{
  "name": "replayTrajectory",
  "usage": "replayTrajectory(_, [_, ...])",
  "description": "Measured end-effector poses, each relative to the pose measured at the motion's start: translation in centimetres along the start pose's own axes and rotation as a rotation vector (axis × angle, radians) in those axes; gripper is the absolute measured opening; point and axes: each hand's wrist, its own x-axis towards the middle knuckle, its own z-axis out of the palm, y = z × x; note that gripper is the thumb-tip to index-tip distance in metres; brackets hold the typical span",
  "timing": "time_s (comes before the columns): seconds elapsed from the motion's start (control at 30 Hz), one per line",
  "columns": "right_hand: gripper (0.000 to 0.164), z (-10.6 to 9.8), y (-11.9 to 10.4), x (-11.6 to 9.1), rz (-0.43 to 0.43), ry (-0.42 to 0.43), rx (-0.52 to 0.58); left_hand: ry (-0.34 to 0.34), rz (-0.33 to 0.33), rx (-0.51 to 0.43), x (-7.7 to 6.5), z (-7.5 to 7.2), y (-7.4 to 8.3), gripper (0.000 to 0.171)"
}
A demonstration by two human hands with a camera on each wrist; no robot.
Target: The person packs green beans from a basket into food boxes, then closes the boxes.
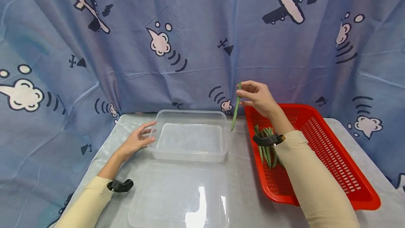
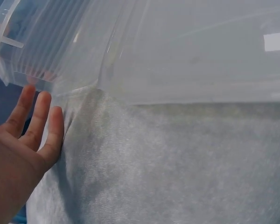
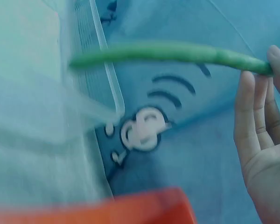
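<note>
A green bean hangs from my right hand, pinched at its upper end between thumb and fingers. In the right wrist view the bean stretches leftward from the fingertips. My left hand touches the left side of a clear plastic container, its fingers spread and fairly straight in the left wrist view. Nothing lies inside the container. More green beans lie in a red plastic basket, partly hidden by my right wrist.
A clear flat lid lies in front of the container on the cloth-covered table. Behind the table hangs a blue curtain printed with airplanes and clouds. My right forearm crosses over the basket.
</note>
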Motion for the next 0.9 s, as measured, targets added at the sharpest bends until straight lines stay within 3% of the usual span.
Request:
replayTrajectory(0.4, [0.028, 6.0, 2.8, 1.7, 0.070, -0.044, -0.005, 0.000, -0.015, 0.013, 0.1, 0.1, 0.1, 0.066])
replayTrajectory(0.67, [0.041, 9.3, 4.4, 2.2, 0.158, -0.069, -0.011, 0.005, 0.000, -0.001, 0.1, 0.2, 0.3, 0.066])
replayTrajectory(0.9, [0.022, 12.0, 6.3, 2.1, 0.204, -0.114, 0.018, 0.004, -0.015, -0.001, 0.1, 0.2, 0.0, 0.067])
